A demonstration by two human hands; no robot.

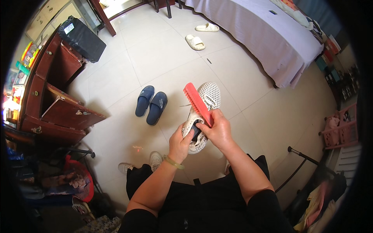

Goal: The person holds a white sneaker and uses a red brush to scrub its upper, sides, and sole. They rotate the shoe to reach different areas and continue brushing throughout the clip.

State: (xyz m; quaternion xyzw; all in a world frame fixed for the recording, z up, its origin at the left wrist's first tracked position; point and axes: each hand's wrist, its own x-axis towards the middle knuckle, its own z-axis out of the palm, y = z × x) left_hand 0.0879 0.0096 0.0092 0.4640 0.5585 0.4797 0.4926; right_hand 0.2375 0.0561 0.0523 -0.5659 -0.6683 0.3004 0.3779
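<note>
A white sneaker (212,88) with a dotted mesh upper is held up over my lap, its toe pointing away from me. My left hand (179,143) grips the sneaker's heel end from the left, thumb at the collar. In my right hand (220,131) is a red scrub brush (197,100), slanted across the laces with its bristles facing left. The right thumb also reaches into the shoe opening, over the dark insole. Writing runs along the side near the heel. A lace end sticks out to the left.
Navy slide sandals (157,107) lie on the tiled floor, with cream slides (195,42) farther off by a covered bed (262,40). At left, a dark red cabinet (74,112) has its doors ajar beside a black-wrapped parcel (84,39). A pink basket (339,128) stands right.
</note>
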